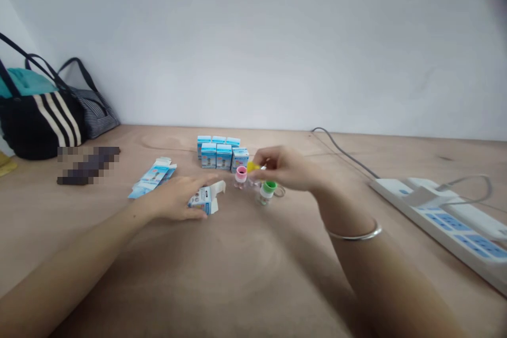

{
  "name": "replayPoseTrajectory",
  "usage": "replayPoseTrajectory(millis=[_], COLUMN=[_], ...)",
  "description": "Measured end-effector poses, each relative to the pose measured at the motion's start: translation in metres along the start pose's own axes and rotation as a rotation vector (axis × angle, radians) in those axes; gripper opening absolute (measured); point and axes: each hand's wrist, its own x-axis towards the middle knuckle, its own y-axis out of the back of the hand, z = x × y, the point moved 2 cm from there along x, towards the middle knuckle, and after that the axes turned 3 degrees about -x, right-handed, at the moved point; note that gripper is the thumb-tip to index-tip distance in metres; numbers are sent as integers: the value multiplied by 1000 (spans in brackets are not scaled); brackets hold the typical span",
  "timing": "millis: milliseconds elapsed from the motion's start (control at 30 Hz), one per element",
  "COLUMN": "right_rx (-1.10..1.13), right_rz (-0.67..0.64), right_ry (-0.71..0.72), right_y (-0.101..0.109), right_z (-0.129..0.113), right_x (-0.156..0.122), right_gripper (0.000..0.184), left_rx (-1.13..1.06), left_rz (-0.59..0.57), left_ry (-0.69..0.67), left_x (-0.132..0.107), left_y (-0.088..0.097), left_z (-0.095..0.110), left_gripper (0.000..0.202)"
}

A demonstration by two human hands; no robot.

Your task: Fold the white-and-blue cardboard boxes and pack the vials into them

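My left hand (176, 196) lies around a small blue-and-white cardboard box (201, 200). That box rests on its side, its flaps open toward the right. My right hand (283, 168) pinches a small piece with a yellow top (252, 167); its lower part is blurred and partly hidden. Just left of those fingers stands a small clear jar with a pink rim (241, 175). Below them is a similar clear jar with a green rim (268, 191), upright on the table, with a thin ring (279, 191) beside it.
Several closed blue-and-white boxes (224, 156) stand in two rows behind the jars. Flattened cartons (154, 178) lie left of my left hand. A white power strip (439, 222) with a grey cable is at right. Bags (43, 116) and a dark, pixelated object (89, 165) sit at left.
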Motion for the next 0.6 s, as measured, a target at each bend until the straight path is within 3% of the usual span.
replayPoseTrajectory(millis=[67,100,200,300,400,500,600], right_rx=[-167,-245,-267,-237,-303,-417,-370], right_rz=[182,176,-49,-195,-183,78,365], right_ry=[-228,-365,-614,-627,-629,-567,-312], right_y=[21,25,17,1,-2,4,-4], right_z=[17,26,49,61,63,51,21], right_x=[-1,-1,1,6,10,11,11], right_gripper=[20,21,26,29,26,22,19], left_rx=[39,62,107,107,129,184,248], left_rz=[-17,-29,-102,-181,-193,-100,46], left_ry=[73,113,211,247,223,169,84], left_x=[-4,-6,-9,-7,-3,1,5], left_y=[1,1,1,3,6,5,-7], left_z=[-4,-7,-12,-10,-4,-2,-3], left_gripper=[75,70,50,38,36,38,47])
